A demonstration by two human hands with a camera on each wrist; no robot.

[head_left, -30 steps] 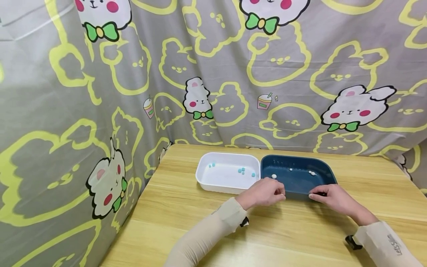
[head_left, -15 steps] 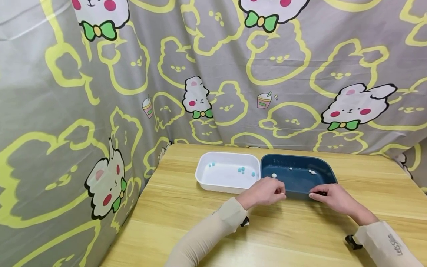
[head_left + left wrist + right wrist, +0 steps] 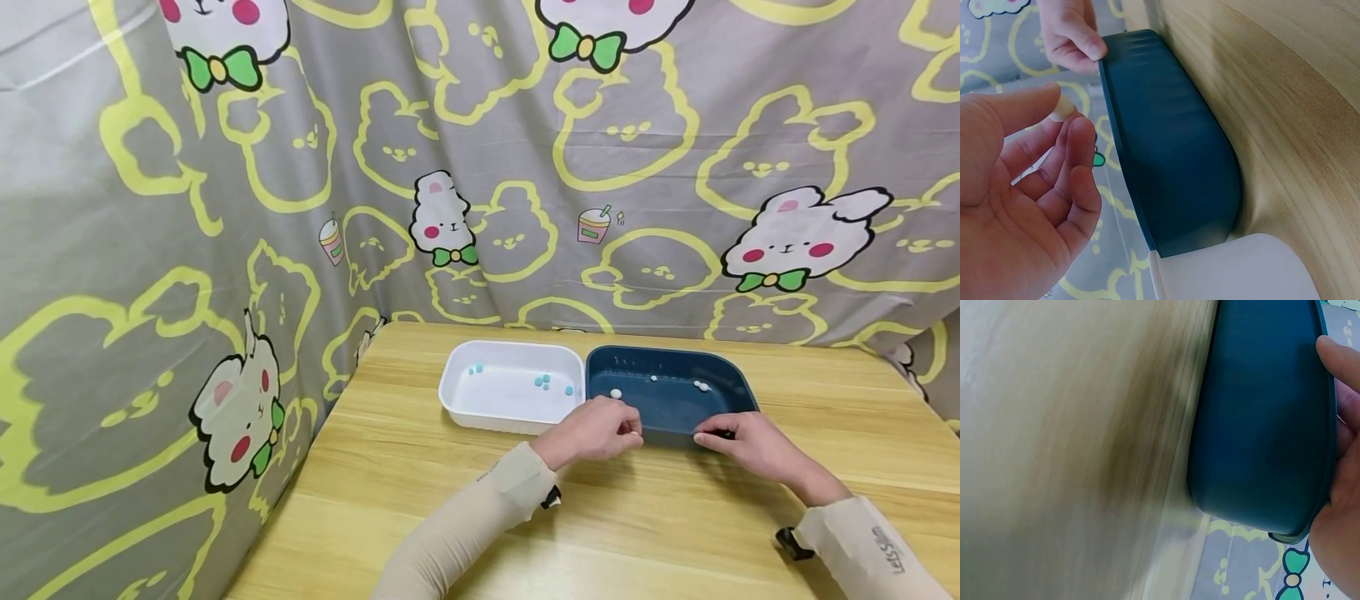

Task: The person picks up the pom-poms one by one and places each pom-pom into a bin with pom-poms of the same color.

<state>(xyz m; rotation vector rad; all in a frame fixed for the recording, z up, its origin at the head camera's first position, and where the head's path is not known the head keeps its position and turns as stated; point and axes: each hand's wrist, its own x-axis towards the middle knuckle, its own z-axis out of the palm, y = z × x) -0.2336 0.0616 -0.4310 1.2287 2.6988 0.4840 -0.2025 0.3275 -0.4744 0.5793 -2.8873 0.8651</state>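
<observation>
My left hand [image 3: 592, 429] hovers at the near left side of a dark blue tray [image 3: 660, 417]. In the left wrist view, its thumb and fingers pinch a small white ball [image 3: 1063, 110]. The right hand [image 3: 757, 450] holds the tray's near right rim, thumb on the outer wall, as the right wrist view shows; its other fingers are partly hidden behind the rim. Inside the blue tray lie several small white balls, one larger ball [image 3: 616, 393] at the left and a small cluster [image 3: 702, 386] toward the right.
A white tray [image 3: 487, 404] adjoins the blue one on its left. Several small turquoise pieces [image 3: 543, 381] are scattered in it. Both trays stand on a wooden table [image 3: 600, 533], near its far edge, with a patterned grey curtain [image 3: 517, 150] behind and to the left.
</observation>
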